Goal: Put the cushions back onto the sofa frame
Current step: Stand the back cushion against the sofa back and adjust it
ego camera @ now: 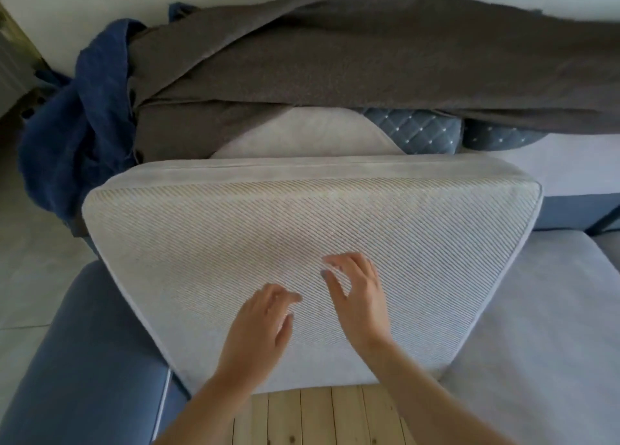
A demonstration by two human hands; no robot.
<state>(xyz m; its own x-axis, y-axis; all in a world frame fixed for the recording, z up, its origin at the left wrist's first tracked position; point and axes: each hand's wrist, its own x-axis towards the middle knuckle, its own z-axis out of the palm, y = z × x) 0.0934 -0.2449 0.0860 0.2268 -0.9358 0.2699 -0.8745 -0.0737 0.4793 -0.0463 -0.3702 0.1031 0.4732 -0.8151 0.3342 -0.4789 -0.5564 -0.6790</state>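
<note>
A large pale seat cushion (335, 216) with a diagonally ribbed face lies tilted on the sofa frame, its far edge raised toward the backrest. Bare wooden slats (318, 411) of the frame show below its near edge. My left hand (261, 327) and my right hand (359, 293) hover close together over the cushion's near half, fingers loosely spread, gripping nothing; I cannot tell whether the fingertips touch the fabric. Another pale cushion (536, 327) lies flat on the frame to the right.
A blue padded armrest (84, 360) runs along the left. Brown fabric (369, 59) and a blue cloth (84, 116) are draped over the backrest. Blue quilted cushions (419, 129) and a pale cushion (302, 132) sit behind. Tiled floor lies at the far left.
</note>
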